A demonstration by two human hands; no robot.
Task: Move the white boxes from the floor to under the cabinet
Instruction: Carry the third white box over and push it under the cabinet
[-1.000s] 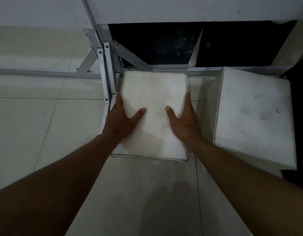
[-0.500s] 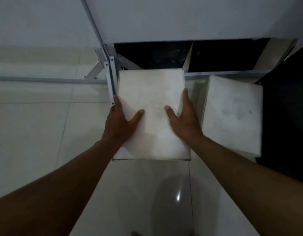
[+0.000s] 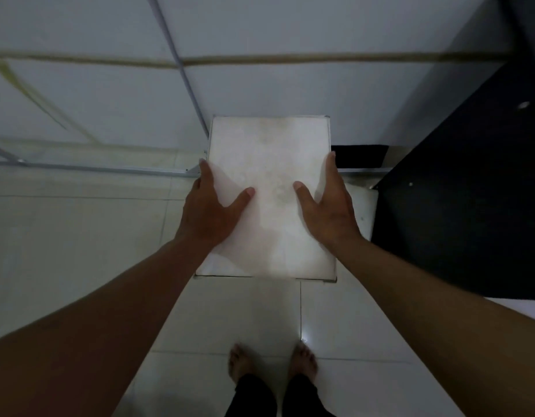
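Observation:
A white box [image 3: 272,164] is held up in front of me, its flat top facing the camera. My left hand [image 3: 210,212] grips its left side with the thumb on top. My right hand [image 3: 329,209] grips its right side the same way. A second white box [image 3: 362,206] shows only as a narrow strip behind my right hand, low by the floor. The white cabinet [image 3: 260,85] fills the upper view, and a dark gap [image 3: 359,153] under it shows to the right of the held box.
A grey metal frame rail [image 3: 88,168] runs along the floor at the left, with an upright bar [image 3: 182,67] rising from it. A black panel [image 3: 464,188] stands at the right. My bare feet [image 3: 272,362] stand on the pale tiled floor [image 3: 73,251].
The box has come up off the floor in both hands and toward me. The view has tilted down, so the second box is mostly hidden and my feet show.

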